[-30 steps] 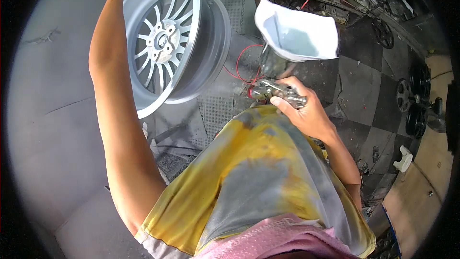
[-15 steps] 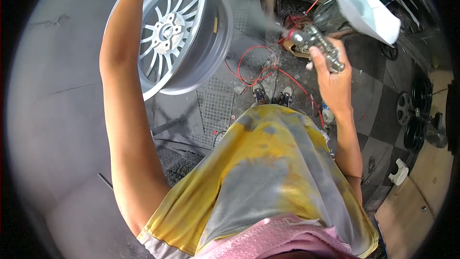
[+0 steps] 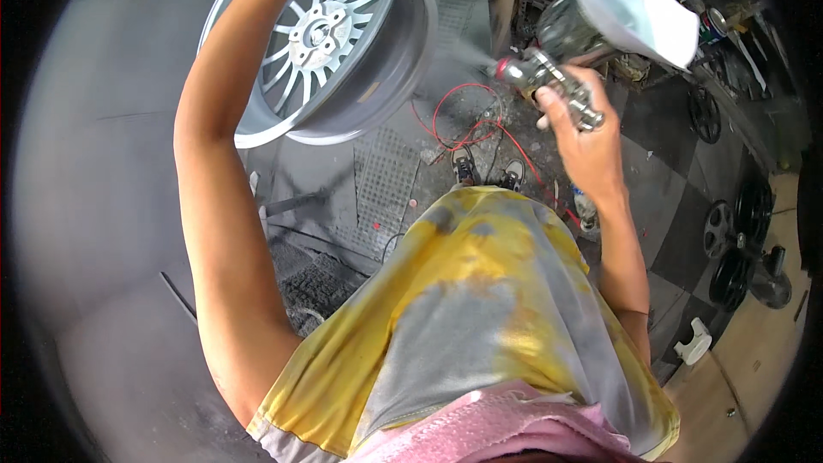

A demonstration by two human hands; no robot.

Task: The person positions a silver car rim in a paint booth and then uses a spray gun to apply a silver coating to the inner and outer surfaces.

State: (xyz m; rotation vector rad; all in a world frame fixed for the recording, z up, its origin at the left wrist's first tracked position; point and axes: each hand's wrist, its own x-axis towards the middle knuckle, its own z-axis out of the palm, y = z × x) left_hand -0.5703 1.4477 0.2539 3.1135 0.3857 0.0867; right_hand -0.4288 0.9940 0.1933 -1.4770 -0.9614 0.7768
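Observation:
A silver multi-spoke wheel rim (image 3: 321,34) is tilted at the upper left, its face and part of its grey barrel showing. My left forearm (image 3: 231,77) crosses in front of the rim's left side and leaves by the top edge, so the hand itself is out of the picture. My right hand (image 3: 587,137) is closed round a metal spray gun (image 3: 553,81) with a red ring at its nozzle, aimed left toward the rim's barrel. Pale mist comes from the nozzle. Above the gun sits a clear cup (image 3: 566,26) with a white paper-like cone (image 3: 634,9) in it.
A red air hose (image 3: 441,116) loops across the floor near my shoes (image 3: 464,166). Dark wheels (image 3: 729,279) and a white plastic piece (image 3: 694,343) lie at the right. Cluttered shelves stand at the upper right, and a plastic bottle (image 3: 585,208) is beside my right forearm.
The rim now appears further right and higher, with my left forearm shifted along. The spray gun has moved slightly left, still giving off mist. The whole view has turned a little.

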